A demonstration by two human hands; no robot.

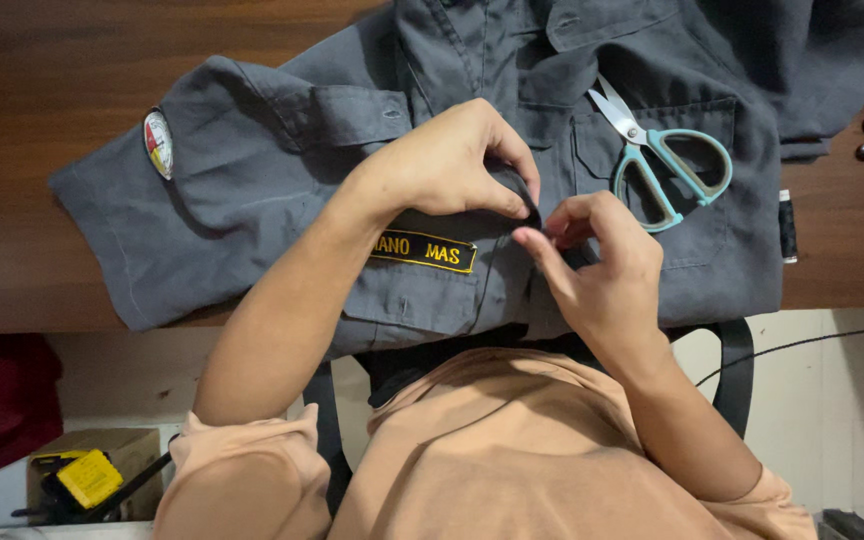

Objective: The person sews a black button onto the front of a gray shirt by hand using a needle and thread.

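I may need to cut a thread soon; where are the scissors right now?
The teal-handled metal scissors lie on the grey uniform shirt at the head view's upper right, on its chest pocket, just beyond the right hand.

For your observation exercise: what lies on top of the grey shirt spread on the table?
On the grey shirt lie teal-handled scissors, over a chest pocket. The left hand and right hand pinch its front edge. The fabric beneath them is covered.
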